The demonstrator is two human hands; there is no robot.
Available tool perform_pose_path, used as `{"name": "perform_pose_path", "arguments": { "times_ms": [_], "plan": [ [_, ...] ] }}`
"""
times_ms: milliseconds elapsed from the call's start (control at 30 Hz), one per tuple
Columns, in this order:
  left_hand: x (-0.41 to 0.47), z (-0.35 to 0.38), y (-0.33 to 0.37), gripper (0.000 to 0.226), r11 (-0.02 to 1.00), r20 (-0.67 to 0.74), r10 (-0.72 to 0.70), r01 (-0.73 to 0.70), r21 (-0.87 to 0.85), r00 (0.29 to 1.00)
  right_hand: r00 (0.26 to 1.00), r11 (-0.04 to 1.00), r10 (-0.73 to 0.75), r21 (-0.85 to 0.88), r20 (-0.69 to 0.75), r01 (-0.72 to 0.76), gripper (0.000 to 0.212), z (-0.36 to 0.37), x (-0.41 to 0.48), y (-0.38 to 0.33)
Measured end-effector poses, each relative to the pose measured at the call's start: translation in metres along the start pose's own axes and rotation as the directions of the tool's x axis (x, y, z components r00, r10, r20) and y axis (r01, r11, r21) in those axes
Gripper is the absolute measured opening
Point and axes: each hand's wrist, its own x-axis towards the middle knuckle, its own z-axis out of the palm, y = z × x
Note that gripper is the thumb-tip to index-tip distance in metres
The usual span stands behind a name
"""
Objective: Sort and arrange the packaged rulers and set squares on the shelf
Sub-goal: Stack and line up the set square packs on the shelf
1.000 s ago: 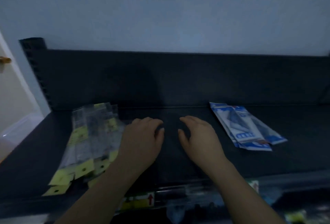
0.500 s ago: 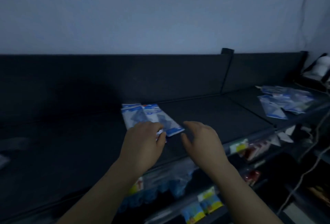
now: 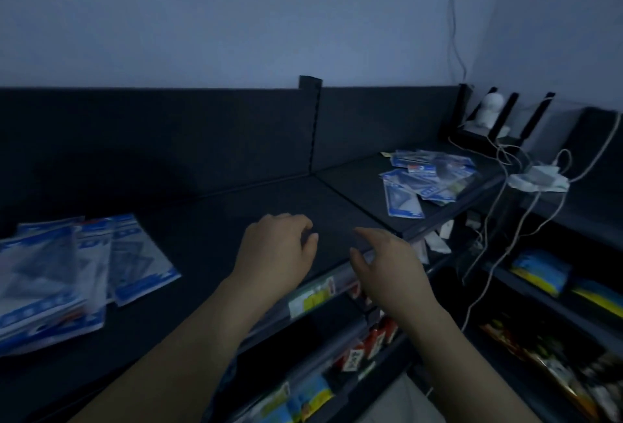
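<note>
A fanned stack of blue-and-white set square packets (image 3: 67, 271) lies on the dark shelf (image 3: 219, 217) at the far left. A loose heap of similar blue packets (image 3: 424, 179) lies on the adjoining shelf section at the right. My left hand (image 3: 278, 247) hovers over bare shelf in the middle, fingers loosely curled and holding nothing. My right hand (image 3: 387, 260) is just to its right near the shelf's front edge, fingers relaxed and empty. Both hands are well apart from either group of packets.
An upright divider post (image 3: 312, 119) separates the two shelf sections. White cables (image 3: 499, 206), a power strip (image 3: 539, 179) and a small white device (image 3: 488, 112) crowd the right corner. Lower shelves (image 3: 337, 355) hold colourful packaged goods. A second shelf unit stands at right.
The view has swung right: the yellow packets left the frame, the blue stack now sits far left, and the right-hand heap came closer. Both hands stayed empty in front of me.
</note>
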Motion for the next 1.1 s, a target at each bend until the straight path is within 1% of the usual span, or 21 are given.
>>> {"name": "perform_pose_path", "arguments": {
  "times_ms": [133, 267, 367, 500, 567, 667, 733, 767, 800, 900, 933, 967, 1000, 1100],
  "plan": [
    [0.05, 0.03, 0.02, 0.034, 0.999, 0.077, 0.031, -0.03, -0.012, 0.997, 0.997, 0.998, 0.067, 0.008, -0.036, -0.067, 0.039, -0.007, 0.026, 0.041],
    [0.1, 0.062, 0.033, 0.032, 0.997, 0.128, 0.037, -0.028, -0.068, 0.991, 0.991, 0.993, 0.118, -0.013, -0.07, -0.119, 0.033, -0.01, 0.062, 0.078],
    [0.137, 0.086, 0.038, 0.029, 0.994, 0.171, 0.033, -0.015, -0.104, 0.985, 0.983, 0.984, 0.173, -0.03, -0.059, -0.175, 0.04, -0.014, 0.095, 0.105],
    [0.184, 0.121, 0.047, 0.033, 0.994, 0.234, 0.018, 0.008, -0.109, 0.972, 0.971, 0.971, 0.239, -0.009, -0.021, -0.239, 0.044, -0.017, 0.131, 0.143],
    [0.203, 0.14, 0.055, 0.037, 0.993, 0.274, 0.0, 0.032, -0.113, 0.962, 0.96, 0.961, 0.277, -0.008, -0.036, -0.278, 0.041, -0.017, 0.146, 0.164],
    [0.224, 0.17, 0.067, 0.039, 0.995, 0.353, -0.027, 0.06, -0.083, 0.935, 0.944, 0.945, 0.326, 0.045, -0.05, -0.324, 0.033, -0.018, 0.164, 0.189],
    [0.237, 0.191, 0.073, 0.041, 0.997, 0.391, -0.046, 0.065, -0.037, 0.919, 0.944, 0.946, 0.323, 0.047, -0.06, -0.321, 0.031, -0.016, 0.18, 0.206],
    [0.244, 0.201, 0.076, 0.045, 0.997, 0.418, -0.063, 0.073, -0.01, 0.906, 0.947, 0.948, 0.317, 0.033, -0.051, -0.316, 0.031, -0.015, 0.19, 0.216],
    [0.25, 0.211, 0.079, 0.054, 0.996, 0.451, -0.085, 0.086, 0.017, 0.889, 0.951, 0.952, 0.307, 0.016, -0.037, -0.306, 0.032, -0.014, 0.2, 0.227],
    [0.265, 0.238, 0.086, 0.095, 0.989, 0.556, -0.145, 0.105, 0.104, 0.819, 0.959, 0.959, 0.284, -0.003, 0.024, -0.284, 0.038, -0.01, 0.231, 0.258],
    [0.27, 0.244, 0.087, 0.103, 0.984, 0.576, -0.172, 0.115, 0.134, 0.799, 0.961, 0.962, 0.273, 0.0, 0.048, -0.273, 0.04, -0.01, 0.241, 0.266],
    [0.275, 0.251, 0.084, 0.107, 0.978, 0.577, -0.204, 0.134, 0.161, 0.791, 0.964, 0.966, 0.256, -0.002, 0.074, -0.257, 0.041, -0.01, 0.25, 0.274],
    [0.281, 0.256, 0.08, 0.107, 0.97, 0.556, -0.237, 0.163, 0.179, 0.797, 0.969, 0.974, 0.228, -0.014, 0.098, -0.228, 0.039, -0.009, 0.258, 0.281],
    [0.295, 0.264, 0.063, 0.093, 0.945, 0.424, -0.322, 0.26, 0.198, 0.846, 0.977, 0.992, 0.125, -0.054, 0.17, -0.118, 0.038, 0.001, 0.276, 0.298]
  ]
}}
